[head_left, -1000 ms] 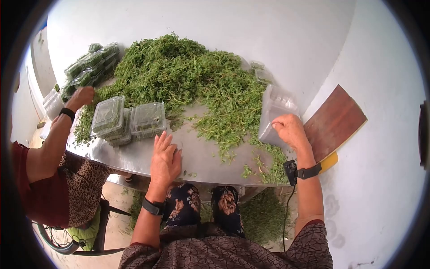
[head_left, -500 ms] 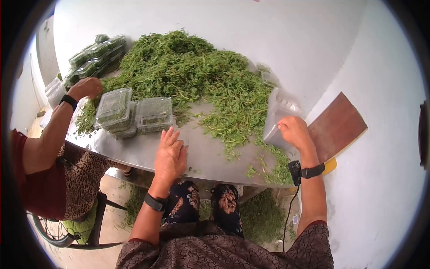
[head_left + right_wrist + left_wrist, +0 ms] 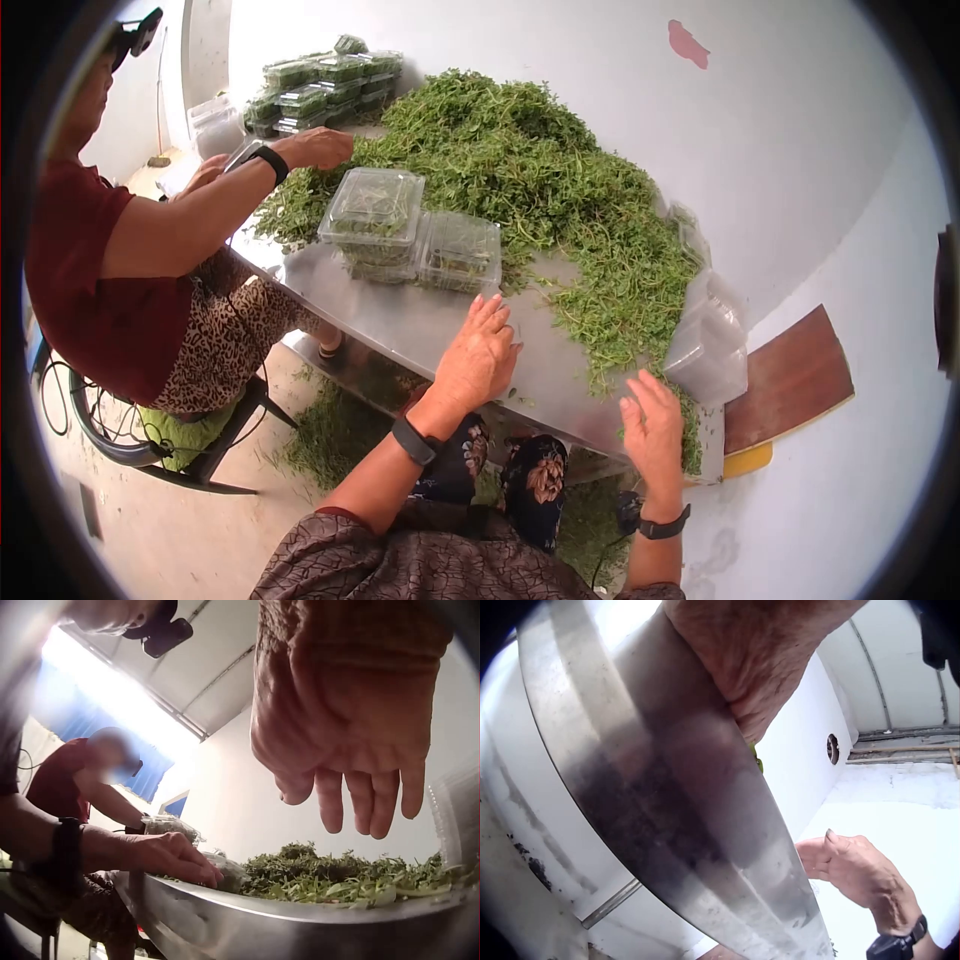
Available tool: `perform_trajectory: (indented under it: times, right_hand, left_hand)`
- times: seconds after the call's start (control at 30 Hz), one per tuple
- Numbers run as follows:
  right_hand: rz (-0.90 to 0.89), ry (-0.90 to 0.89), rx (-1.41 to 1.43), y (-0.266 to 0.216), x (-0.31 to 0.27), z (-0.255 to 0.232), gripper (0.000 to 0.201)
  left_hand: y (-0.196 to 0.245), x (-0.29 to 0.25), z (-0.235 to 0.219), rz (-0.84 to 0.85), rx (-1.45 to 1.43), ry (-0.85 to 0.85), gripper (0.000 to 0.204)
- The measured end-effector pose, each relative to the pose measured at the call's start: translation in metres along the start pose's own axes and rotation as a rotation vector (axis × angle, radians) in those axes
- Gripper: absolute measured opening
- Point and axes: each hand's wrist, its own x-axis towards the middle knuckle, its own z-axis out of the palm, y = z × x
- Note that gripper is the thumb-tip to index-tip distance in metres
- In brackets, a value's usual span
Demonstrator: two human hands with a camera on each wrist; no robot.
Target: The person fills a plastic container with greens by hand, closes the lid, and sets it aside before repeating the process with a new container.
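My left hand [image 3: 476, 356] rests at the front of the metal table [image 3: 395, 318], its fingers stretched toward a lidded clear plastic box [image 3: 460, 250] of greens. Beside that box stands a stack of similar boxes [image 3: 375, 205]. Over the table's front right part, my right hand [image 3: 652, 430] hangs with fingers extended and nothing held. Its palm and straight fingers [image 3: 330, 802] show in the right wrist view, above the heap of leafy green stems [image 3: 530, 165]. Nested empty clear boxes [image 3: 708, 350] stand just past the right hand.
On the left, another person [image 3: 130, 250] in a dark red top reaches toward the greens. Filled boxes [image 3: 330, 85] are piled at the back left. A brown board [image 3: 790, 380] leans against the wall at right. Cut greens [image 3: 335, 440] lie on the floor under the table.
The head view has turned left, bringing the other person further into view. My right hand has come back from beside the nested boxes, and its curled fingers have straightened. The left hand stays by the filled box.
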Motion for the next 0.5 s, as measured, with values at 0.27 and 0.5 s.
perform_trajectory:
  times: [0.27,0.5]
  right_hand:
    - [0.074,0.052,0.03,0.008,-0.016,0.048,0.026]
    - [0.085,0.038,-0.019,0.008,-0.017,0.05,0.026]
  left_hand:
    - [-0.002,0.001,0.005,0.02,-0.033,0.016,0.017]
    - [-0.005,0.002,0.007,0.026,-0.024,-0.014,0.017]
